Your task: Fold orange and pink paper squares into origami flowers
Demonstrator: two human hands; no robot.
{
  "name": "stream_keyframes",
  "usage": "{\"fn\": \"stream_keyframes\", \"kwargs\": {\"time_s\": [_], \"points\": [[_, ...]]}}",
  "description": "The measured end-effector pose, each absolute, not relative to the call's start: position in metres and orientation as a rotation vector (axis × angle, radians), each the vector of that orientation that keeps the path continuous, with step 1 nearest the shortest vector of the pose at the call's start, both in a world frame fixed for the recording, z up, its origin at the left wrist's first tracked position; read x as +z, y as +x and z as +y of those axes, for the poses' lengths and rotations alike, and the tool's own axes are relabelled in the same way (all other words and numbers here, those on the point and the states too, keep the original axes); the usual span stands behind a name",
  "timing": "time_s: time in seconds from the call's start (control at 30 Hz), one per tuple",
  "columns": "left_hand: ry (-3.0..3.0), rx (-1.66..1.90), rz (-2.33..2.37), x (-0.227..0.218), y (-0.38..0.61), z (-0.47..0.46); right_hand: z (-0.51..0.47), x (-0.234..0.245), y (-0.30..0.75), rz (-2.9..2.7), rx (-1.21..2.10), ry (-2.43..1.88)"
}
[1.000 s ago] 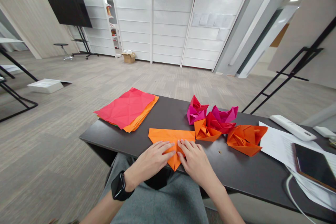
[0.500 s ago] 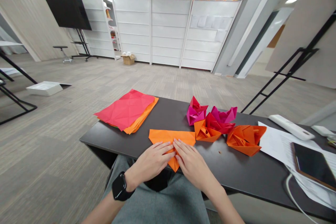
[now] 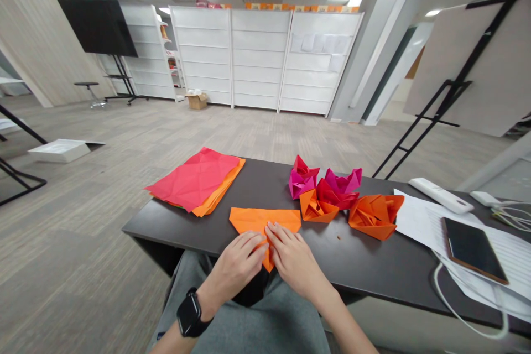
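Note:
A folded sheet of orange origami paper (image 3: 265,216) lies at the table's front edge, with a straight top side and a point towards me. My left hand (image 3: 243,257) has its fingers curled at the paper's lower left edge, seemingly pinching it; the fingertips are partly hidden. Stretched over the middle and right of the sheet, my right hand (image 3: 292,257) presses it flat. Part of the paper is hidden beneath both hands.
A stack of creased red and orange sheets (image 3: 194,180) lies on the dark table (image 3: 265,182) at left. Several folded paper shapes (image 3: 375,215) stand to the right. Beyond them are printed papers (image 3: 415,213), a phone (image 3: 473,249), a white power strip (image 3: 440,195) and cables (image 3: 456,315).
My left hand's fingers have curled and drawn back slightly from the centre of the orange paper. The right hand stays on the sheet. The view has shifted a little.

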State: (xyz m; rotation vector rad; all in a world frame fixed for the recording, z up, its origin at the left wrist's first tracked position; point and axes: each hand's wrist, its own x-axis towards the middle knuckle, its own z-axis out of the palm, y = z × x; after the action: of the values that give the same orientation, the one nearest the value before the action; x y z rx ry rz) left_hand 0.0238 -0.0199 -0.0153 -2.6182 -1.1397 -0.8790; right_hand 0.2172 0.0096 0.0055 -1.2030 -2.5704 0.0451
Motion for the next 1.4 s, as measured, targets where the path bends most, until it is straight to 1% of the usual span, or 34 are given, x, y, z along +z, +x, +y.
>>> {"fn": "stream_keyframes", "kwargs": {"time_s": [0.1,0.33,0.5,0.67,0.8,0.93,1.03,1.1,1.17,1.23,1.4], "points": [[-2.706,-0.915,-1.102,-0.013,0.025,-0.032,0.010,0.006,0.218,-2.570,0.032,-1.228],[-2.894,-0.630,-1.099,-0.005,0.012,-0.039,0.011,0.011,0.216,-2.572,0.069,-1.250],[-2.914,-0.590,-1.056,0.001,0.010,-0.039,0.008,0.012,0.210,-2.584,-0.014,-1.286],[-2.709,-0.693,-1.186,-0.013,0.026,-0.056,0.008,0.007,0.208,-2.567,-0.056,-1.321],[-2.544,-0.644,-1.232,-0.034,0.038,-0.073,0.008,0.005,0.207,-2.556,-0.028,-1.330],[-2.477,-0.682,-1.185,-0.032,0.041,-0.079,0.006,0.006,0.207,-2.523,0.014,-1.340],[-2.527,-0.715,-1.197,-0.016,0.043,-0.067,0.005,0.007,0.207,-2.510,0.034,-1.333],[-2.554,-0.692,-1.327,-0.005,0.046,-0.050,0.004,0.007,0.207,-2.508,0.059,-1.325],[-2.439,-0.611,-1.504,0.001,0.048,-0.028,0.003,0.008,0.207,-2.493,0.096,-1.324],[-2.421,-0.613,-1.563,0.002,0.048,-0.008,0.003,0.010,0.208,-2.465,0.144,-1.328],[-2.551,-0.819,-1.589,-0.009,0.044,0.006,0.026,0.020,0.221,-2.439,0.386,-1.245]]}}
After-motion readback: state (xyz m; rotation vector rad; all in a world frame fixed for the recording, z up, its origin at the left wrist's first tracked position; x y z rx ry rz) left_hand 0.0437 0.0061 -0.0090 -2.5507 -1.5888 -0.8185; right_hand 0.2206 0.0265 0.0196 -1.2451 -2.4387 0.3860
